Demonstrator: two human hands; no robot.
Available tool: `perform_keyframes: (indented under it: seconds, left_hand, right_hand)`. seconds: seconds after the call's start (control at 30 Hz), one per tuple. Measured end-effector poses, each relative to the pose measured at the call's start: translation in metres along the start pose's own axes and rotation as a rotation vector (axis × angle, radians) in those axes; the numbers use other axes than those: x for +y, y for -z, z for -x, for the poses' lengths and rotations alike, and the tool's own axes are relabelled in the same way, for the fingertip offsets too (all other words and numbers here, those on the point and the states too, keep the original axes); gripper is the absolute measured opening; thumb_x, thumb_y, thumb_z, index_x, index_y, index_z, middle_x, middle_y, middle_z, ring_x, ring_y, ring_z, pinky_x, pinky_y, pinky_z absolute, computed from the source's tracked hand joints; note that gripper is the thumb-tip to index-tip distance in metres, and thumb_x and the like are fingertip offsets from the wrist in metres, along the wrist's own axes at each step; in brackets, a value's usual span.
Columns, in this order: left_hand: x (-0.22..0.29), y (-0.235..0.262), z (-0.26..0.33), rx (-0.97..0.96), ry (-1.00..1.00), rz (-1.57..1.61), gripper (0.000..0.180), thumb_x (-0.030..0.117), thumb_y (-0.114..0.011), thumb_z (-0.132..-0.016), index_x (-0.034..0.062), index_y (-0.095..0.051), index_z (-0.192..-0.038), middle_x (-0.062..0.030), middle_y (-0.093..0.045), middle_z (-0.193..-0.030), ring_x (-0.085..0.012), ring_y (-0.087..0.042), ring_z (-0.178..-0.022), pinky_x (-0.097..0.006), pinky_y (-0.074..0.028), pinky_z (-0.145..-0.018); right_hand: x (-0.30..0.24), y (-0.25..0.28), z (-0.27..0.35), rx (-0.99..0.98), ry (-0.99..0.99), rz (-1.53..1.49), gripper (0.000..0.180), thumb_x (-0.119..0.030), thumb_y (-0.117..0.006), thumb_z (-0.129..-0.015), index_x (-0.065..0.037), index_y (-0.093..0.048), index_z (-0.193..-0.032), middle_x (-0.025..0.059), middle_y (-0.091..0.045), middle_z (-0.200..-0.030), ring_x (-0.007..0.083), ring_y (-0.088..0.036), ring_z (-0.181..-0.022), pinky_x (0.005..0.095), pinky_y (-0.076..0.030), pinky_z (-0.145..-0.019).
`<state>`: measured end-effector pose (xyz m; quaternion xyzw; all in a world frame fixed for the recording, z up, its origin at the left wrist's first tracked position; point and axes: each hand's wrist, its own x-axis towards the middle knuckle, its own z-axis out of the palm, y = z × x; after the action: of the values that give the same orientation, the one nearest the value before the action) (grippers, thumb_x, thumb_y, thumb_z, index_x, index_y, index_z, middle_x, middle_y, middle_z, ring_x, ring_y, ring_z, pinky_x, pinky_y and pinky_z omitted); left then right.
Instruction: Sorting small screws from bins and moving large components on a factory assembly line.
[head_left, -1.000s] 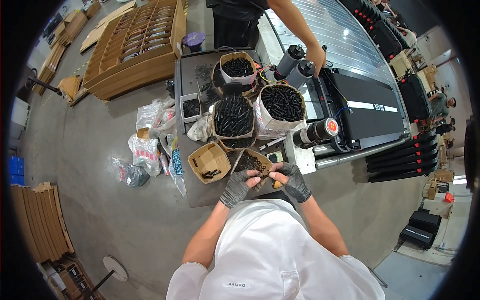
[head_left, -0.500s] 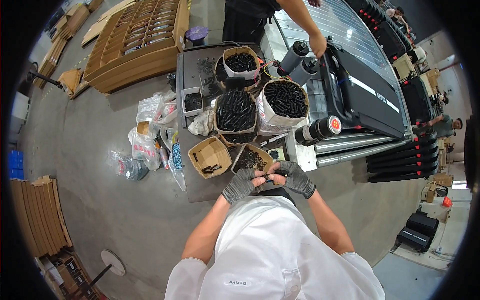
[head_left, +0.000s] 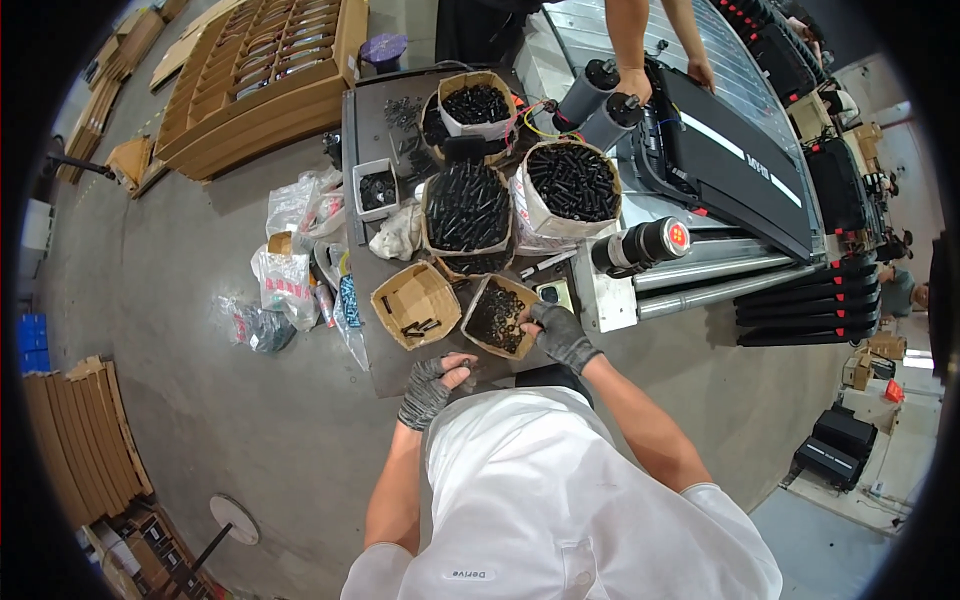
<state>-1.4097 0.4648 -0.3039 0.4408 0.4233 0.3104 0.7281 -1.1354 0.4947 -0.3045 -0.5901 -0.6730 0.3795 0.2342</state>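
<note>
My right hand [head_left: 563, 337], in a grey fingerless glove, reaches over the rim of a small cardboard box [head_left: 513, 350] of small dark rings [head_left: 497, 318]. Its fingers are drawn together among the rings, and whatever they pinch is hidden. Gloved the same way, my left hand [head_left: 432, 390] is near the table's front edge, thumb and fingers pressed together. Something small and dark may be between them, too small to name. Left of the ring box is another cardboard box [head_left: 398, 284] with several black bolt-like pieces [head_left: 421, 328] at its bottom.
Larger boxes of black bolt-like parts [head_left: 467, 208] stand behind, beside a white tray [head_left: 375, 188] and a rag [head_left: 396, 235]. To the right are a black cylinder [head_left: 640, 247], metal rollers [head_left: 715, 283] and a black treadmill-like deck [head_left: 735, 165] under a co-worker's hands [head_left: 632, 84].
My hands have parted from their pinch together. The right one has gone into the ring box; the left has moved left and slightly down. The co-worker's second hand has come onto the deck.
</note>
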Motion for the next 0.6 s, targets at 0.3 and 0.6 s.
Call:
perform_keyframes:
  seconds: [0.3, 0.6]
  left_hand:
    - [0.004, 0.0, 0.015, 0.027, 0.012, 0.008, 0.021, 0.01, -0.062, -0.088, -0.0009, -0.066, -0.106, -0.0065, -0.064, -0.09, -0.0133, -0.061, -0.078, -0.026, -0.048, -0.073]
    - [-0.001, -0.008, 0.021, 0.074, -0.009, 0.089, 0.023, 0.014, -0.064, -0.088, -0.0024, -0.066, -0.103, -0.0071, -0.063, -0.086, -0.0139, -0.06, -0.073, -0.027, -0.048, -0.072]
  right_hand:
    - [0.04, -0.051, -0.033, -0.227, 0.149, 0.586, 0.021, -0.007, -0.059, -0.073, -0.009, -0.068, -0.092, 0.0138, -0.066, -0.095, 0.0322, -0.064, -0.093, 0.0427, -0.051, -0.077]
    - [0.058, -0.089, -0.043, -0.341, 0.044, 0.779, 0.012, -0.02, -0.06, -0.075, -0.011, -0.064, -0.082, 0.0129, -0.066, -0.085, 0.0335, -0.065, -0.079, 0.0477, -0.051, -0.064]
